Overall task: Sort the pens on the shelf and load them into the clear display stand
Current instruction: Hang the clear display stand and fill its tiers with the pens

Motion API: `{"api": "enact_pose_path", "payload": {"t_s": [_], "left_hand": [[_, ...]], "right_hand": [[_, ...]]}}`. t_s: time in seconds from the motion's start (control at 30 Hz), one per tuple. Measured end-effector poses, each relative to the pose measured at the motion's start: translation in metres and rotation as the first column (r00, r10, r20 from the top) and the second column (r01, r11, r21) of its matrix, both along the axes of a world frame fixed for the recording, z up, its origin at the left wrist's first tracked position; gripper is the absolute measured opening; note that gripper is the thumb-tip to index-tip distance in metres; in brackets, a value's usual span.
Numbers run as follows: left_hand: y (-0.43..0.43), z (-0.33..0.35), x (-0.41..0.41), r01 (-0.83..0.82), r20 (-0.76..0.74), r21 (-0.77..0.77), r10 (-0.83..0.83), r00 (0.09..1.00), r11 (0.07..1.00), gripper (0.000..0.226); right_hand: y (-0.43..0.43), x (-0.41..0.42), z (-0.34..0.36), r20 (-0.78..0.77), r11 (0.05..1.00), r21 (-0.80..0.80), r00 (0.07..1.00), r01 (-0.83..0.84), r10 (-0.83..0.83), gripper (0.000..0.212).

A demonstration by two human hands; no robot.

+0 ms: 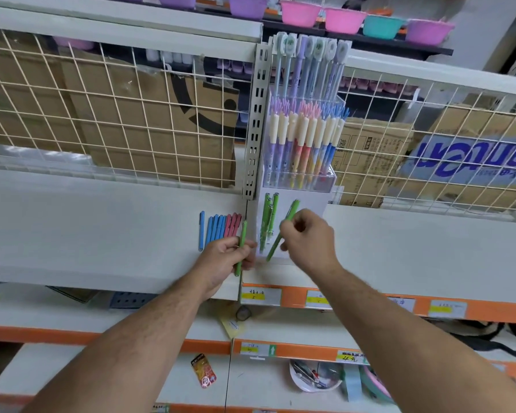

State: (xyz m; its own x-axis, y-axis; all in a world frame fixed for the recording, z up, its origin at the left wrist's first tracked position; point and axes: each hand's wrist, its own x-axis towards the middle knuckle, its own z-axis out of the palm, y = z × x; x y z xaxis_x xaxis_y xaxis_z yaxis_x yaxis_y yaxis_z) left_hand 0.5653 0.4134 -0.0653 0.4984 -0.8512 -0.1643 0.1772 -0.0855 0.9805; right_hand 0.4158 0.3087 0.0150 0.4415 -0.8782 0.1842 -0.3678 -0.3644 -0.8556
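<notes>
Fingers (287, 227) of right hand (310, 239) pinch green pen (291, 210) slanting up-right.

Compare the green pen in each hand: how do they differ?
Pose: left pen, held by the left hand, stands near upright; right pen, in the right hand, tilts, top leaning right. Place: left pen is beside the pink pens on the shelf; right pen is at the clear display stand. Both are green.

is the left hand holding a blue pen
No, the left hand grips a green pen, while the blue pens lie on the shelf beside it.
</notes>
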Motion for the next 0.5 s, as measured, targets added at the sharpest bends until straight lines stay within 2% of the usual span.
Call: {"api": "enact_pose_path", "payload": {"t_s": [0.07,0.17,0.5], "left_hand": [[0.000,0.000,0.000,-0.017,0.003,0.010,0.017,1.000,1.000,0.018],[0.000,0.000,-0.001,-0.031,0.012,0.009,0.031,0.999,0.999,0.016],[0.000,0.000,-0.001,-0.032,0.053,0.013,0.032,0.998,0.999,0.018]], "right_hand": [[-0.013,-0.005,0.012,0.053,0.999,0.012,0.997,0.050,-0.051,0.017],[-0.026,-0.004,0.026,0.092,0.998,0.048,0.995,0.037,-0.041,0.015],[-0.027,0.018,0.017,-0.031,0.997,-0.020,0.997,-0.078,0.078,0.020]]}}
